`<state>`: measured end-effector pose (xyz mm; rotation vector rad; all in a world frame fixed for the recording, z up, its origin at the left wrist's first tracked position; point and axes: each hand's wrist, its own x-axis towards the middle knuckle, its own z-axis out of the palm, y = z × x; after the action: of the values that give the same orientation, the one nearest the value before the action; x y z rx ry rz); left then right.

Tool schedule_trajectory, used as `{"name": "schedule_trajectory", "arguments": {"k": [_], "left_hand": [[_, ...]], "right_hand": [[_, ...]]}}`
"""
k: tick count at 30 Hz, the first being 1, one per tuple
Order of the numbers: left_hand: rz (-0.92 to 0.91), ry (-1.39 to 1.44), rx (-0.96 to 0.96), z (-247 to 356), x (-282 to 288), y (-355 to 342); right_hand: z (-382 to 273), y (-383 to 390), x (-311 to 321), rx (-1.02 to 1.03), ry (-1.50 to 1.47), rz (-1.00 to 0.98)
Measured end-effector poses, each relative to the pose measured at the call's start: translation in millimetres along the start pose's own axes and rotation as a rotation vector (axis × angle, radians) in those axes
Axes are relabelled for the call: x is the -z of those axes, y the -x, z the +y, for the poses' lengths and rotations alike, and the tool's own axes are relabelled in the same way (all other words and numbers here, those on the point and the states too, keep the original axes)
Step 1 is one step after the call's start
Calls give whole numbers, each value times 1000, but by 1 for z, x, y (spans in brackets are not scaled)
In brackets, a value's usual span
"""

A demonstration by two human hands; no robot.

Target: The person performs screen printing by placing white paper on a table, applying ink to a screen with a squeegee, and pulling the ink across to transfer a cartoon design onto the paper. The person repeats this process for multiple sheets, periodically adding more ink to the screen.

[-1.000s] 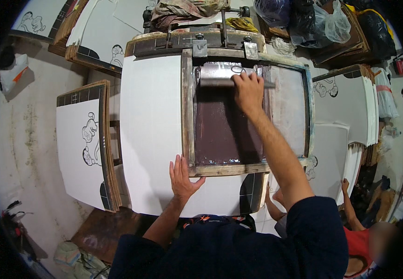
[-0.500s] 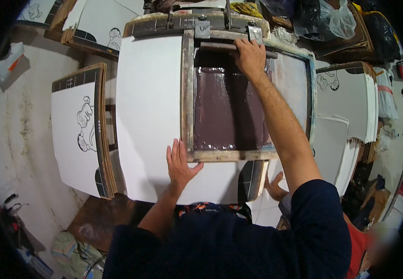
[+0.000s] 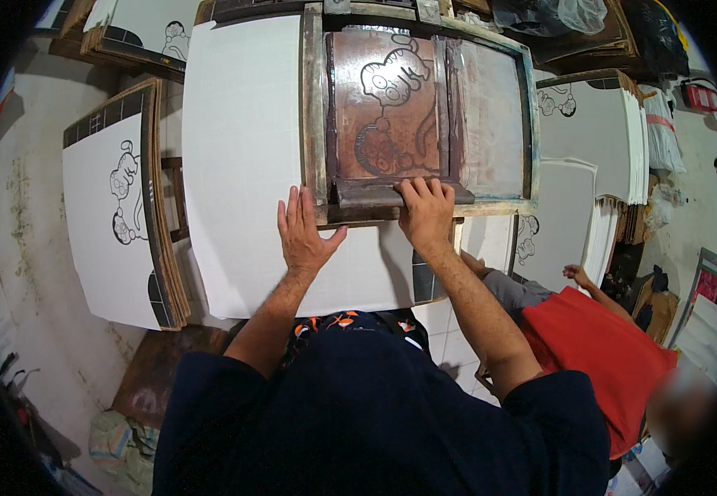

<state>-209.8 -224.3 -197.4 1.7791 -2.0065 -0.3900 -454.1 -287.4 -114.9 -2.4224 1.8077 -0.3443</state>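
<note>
A wooden-framed printing screen [image 3: 315,116] lies over a large white sheet [image 3: 238,157]. Inside the frame, dark ink coats the mesh [image 3: 400,107], and a line drawing of a cartoon animal shows through it. My right hand [image 3: 427,211] has its fingers wrapped over a dark squeegee [image 3: 366,193], which lies across the near end of the screen. My left hand [image 3: 304,236] rests flat on the white sheet, fingers stretched out, beside the frame's near left corner.
Boards with printed sheets [image 3: 119,215] stand at the left, and more sheets [image 3: 569,198] lie at the right. A person in a red shirt [image 3: 594,355] is at the lower right. Plastic bags [image 3: 561,16] lie at the far right.
The squeegee and my right hand have come from the screen's far end to its near end. Thick ink no longer covers the mesh, and the drawing shows. The red-shirted person is more in view.
</note>
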Motion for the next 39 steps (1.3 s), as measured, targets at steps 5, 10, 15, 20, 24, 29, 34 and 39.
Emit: {"name": "schedule_trajectory", "arguments": {"k": [5, 10, 15, 20, 24, 29, 34, 39], "left_hand": [[-16, 14, 14, 1, 2, -1], [22, 70, 34, 1, 0, -3], [-25, 273, 247, 10, 7, 0], [14, 501, 318, 21, 26, -2], [-2, 554, 331, 26, 35, -6], [-2, 598, 360, 31, 39, -9], [19, 598, 397, 39, 48, -10], [23, 517, 383, 43, 53, -11]], "right_hand": [[-2, 8, -2, 5, 0, 5], [-4, 1, 4, 12, 5, 28], [-1, -29, 21, -19, 76, 4], [10, -56, 49, -11, -21, -85], [7, -44, 63, 5, -42, -141], [4, -40, 53, 26, -34, -189], [41, -131, 34, 95, 29, -94], [92, -293, 6, 108, 115, 30]]}}
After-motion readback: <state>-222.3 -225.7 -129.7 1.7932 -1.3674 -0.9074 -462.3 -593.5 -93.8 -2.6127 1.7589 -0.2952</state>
